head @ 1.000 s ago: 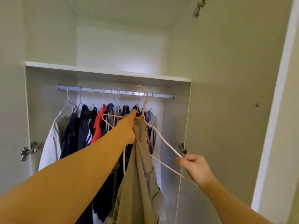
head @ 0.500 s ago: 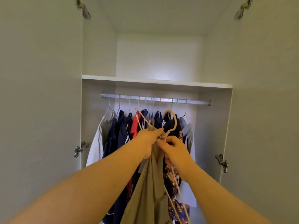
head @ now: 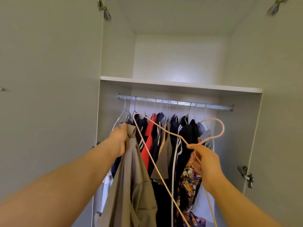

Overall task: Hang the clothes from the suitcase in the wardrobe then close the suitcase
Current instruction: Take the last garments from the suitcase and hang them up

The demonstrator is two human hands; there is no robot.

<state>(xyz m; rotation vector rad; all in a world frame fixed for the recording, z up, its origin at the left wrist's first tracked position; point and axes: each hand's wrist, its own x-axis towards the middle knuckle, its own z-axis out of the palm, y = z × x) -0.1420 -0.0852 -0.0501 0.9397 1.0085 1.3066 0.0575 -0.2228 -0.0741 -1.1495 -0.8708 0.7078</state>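
My left hand (head: 119, 140) grips the top of a beige-grey garment (head: 129, 185) that hangs down in front of the open wardrobe. My right hand (head: 205, 159) pinches a pale pink hanger (head: 164, 130) at its neck; the hanger is tilted, its hook (head: 219, 128) curving up to the right and one shoulder end near my left hand. Behind them a metal rail (head: 216, 106) carries several hung clothes, navy, red, grey and a colourful print (head: 188, 177). The suitcase is out of view.
Both wardrobe doors stand open, the left door (head: 49, 95) and the right door (head: 282, 112). A white shelf (head: 180, 85) runs above the rail. The rail's right end, past the last hanger, is bare.
My hands have drawn apart: the right one moved right holding the hanger's neck, the left moved left holding the garment. The hanger now lies spread out between them. The camera moved closer.
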